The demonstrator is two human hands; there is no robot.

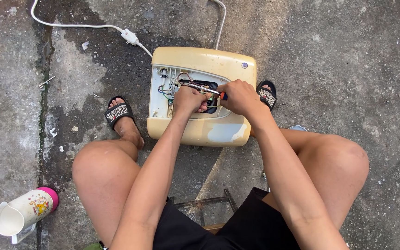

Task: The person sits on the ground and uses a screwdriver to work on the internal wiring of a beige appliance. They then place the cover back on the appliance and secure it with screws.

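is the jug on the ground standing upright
No, the white jug with the pink base lies on its side on the concrete ground, its open mouth toward the lower left.

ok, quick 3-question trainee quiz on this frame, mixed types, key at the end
1. True or false: the right hand holds a screwdriver.
2. Where is the left hand? A) on the jug B) inside the open cream casing C) on the white cable
3. Fill in: the jug lies on the concrete beside the person's ____ knee.

Key: 1 true; 2 B; 3 left
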